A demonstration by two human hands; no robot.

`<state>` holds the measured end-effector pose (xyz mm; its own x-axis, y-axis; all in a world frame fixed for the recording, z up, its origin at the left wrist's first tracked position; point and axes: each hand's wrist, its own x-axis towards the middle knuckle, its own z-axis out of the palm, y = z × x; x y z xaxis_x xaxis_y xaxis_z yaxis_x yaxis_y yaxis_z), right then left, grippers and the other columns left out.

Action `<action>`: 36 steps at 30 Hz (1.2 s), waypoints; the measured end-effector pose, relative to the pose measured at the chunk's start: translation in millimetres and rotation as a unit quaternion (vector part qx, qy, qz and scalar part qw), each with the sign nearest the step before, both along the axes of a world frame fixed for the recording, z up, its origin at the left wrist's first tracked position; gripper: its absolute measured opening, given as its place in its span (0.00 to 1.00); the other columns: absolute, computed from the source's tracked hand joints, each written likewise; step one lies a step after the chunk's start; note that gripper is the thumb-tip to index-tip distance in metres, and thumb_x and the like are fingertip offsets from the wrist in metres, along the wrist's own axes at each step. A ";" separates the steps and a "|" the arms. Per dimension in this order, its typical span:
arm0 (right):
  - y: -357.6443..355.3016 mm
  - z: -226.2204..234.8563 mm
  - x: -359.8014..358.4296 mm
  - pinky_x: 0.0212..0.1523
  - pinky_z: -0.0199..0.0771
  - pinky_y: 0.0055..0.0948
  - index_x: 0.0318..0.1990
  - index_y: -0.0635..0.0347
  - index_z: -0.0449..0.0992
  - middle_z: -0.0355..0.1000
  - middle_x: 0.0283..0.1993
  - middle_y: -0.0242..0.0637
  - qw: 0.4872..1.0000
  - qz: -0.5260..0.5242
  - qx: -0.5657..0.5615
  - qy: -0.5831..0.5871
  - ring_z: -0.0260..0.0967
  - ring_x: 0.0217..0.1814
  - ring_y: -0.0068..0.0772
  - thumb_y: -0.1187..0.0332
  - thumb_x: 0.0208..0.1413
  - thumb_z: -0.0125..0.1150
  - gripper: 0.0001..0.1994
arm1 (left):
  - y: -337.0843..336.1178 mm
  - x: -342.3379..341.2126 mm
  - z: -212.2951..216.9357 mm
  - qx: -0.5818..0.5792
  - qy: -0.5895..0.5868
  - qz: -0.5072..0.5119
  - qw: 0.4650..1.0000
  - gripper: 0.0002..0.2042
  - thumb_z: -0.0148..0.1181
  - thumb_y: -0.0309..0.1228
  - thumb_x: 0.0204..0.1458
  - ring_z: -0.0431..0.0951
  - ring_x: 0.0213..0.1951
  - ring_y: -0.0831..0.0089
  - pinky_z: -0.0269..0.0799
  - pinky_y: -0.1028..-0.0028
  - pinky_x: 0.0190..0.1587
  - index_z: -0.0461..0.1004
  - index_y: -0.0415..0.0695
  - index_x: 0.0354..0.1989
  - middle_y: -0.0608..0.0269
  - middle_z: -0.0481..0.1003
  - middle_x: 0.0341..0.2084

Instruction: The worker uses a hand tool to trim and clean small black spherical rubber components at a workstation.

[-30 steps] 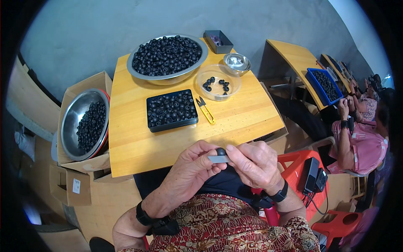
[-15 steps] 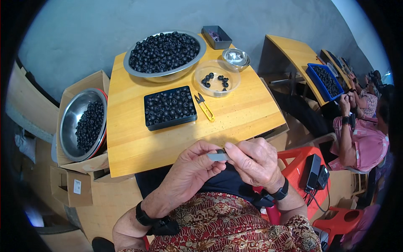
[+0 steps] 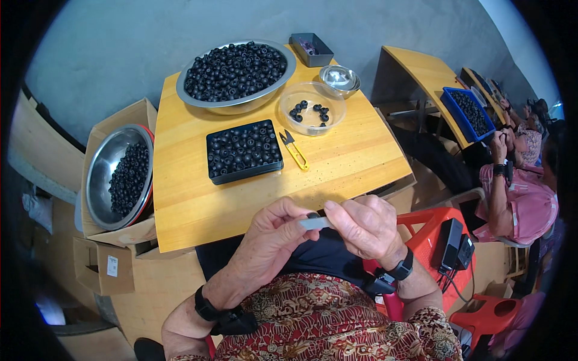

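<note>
At the frame's lower centre, a small round black piece (image 3: 313, 215) is pinched in the left hand (image 3: 270, 242), partly hidden by a flat grey strip (image 3: 314, 223) whose right end the right hand (image 3: 366, 227) pinches. Mid-frame sit a square black tray (image 3: 247, 172) and yellow-handled metal snips (image 3: 295, 153); at upper centre, a wide silvery metal bowl (image 3: 253, 106) and a round clear plastic tub (image 3: 310, 124), all on a yellow wooden table (image 3: 186, 210).

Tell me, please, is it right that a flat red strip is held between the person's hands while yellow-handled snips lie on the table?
Not quite: in the head view, the flat strip between left hand and right hand is grey, not red; the snips do lie on the table.
</note>
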<state>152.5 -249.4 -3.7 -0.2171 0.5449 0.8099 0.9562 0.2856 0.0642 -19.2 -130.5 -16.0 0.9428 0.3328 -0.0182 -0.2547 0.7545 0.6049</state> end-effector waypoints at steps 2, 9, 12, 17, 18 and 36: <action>4.0 -5.4 11.0 0.23 0.68 0.25 0.48 0.63 0.79 0.72 0.34 0.34 0.999 -0.029 -0.036 0.008 0.67 0.27 0.28 0.75 0.35 0.64 0.24 | -3.5 1.7 3.6 0.013 -0.009 0.007 1.000 0.05 0.59 0.26 0.58 0.77 0.41 0.75 0.74 0.77 0.48 0.75 0.41 0.40 0.62 0.77 0.38; -11.7 4.8 12.9 0.31 0.70 0.31 0.46 0.65 0.78 0.76 0.34 0.41 0.982 -0.085 0.013 0.167 0.70 0.30 0.38 0.78 0.49 0.66 0.15 | -1.7 4.2 8.1 0.021 0.029 0.038 0.999 0.04 0.61 0.28 0.57 0.75 0.38 0.75 0.72 0.75 0.45 0.71 0.44 0.36 0.63 0.75 0.35; -11.5 9.2 3.6 0.31 0.70 0.31 0.45 0.65 0.79 0.76 0.34 0.41 0.976 -0.060 -0.001 0.208 0.71 0.30 0.38 0.78 0.47 0.68 0.15 | -0.7 5.3 3.9 0.019 0.027 0.036 0.999 0.04 0.60 0.28 0.58 0.75 0.38 0.76 0.72 0.75 0.46 0.71 0.44 0.37 0.63 0.75 0.36; -0.4 19.0 -13.1 0.32 0.71 0.30 0.43 0.63 0.80 0.76 0.35 0.39 0.952 0.038 -0.051 0.300 0.72 0.31 0.35 0.75 0.42 0.73 0.17 | 0.1 5.1 -2.1 -0.009 0.000 0.016 1.000 0.04 0.59 0.26 0.59 0.77 0.44 0.76 0.73 0.73 0.52 0.72 0.44 0.41 0.63 0.78 0.40; 2.6 20.0 -16.6 0.31 0.71 0.30 0.43 0.63 0.80 0.77 0.35 0.38 0.945 0.061 -0.066 0.315 0.72 0.31 0.35 0.75 0.42 0.73 0.18 | -1.1 5.3 -0.3 -0.016 0.001 0.021 1.000 0.04 0.58 0.26 0.59 0.77 0.44 0.76 0.73 0.72 0.53 0.72 0.44 0.41 0.64 0.78 0.40; 3.8 13.8 -15.0 0.30 0.70 0.27 0.45 0.60 0.81 0.72 0.34 0.36 0.947 0.092 -0.090 0.294 0.70 0.32 0.32 0.77 0.40 0.71 0.19 | -4.0 6.6 4.4 -0.035 0.017 0.017 0.999 0.03 0.58 0.29 0.59 0.77 0.41 0.79 0.74 0.74 0.47 0.73 0.45 0.39 0.66 0.77 0.37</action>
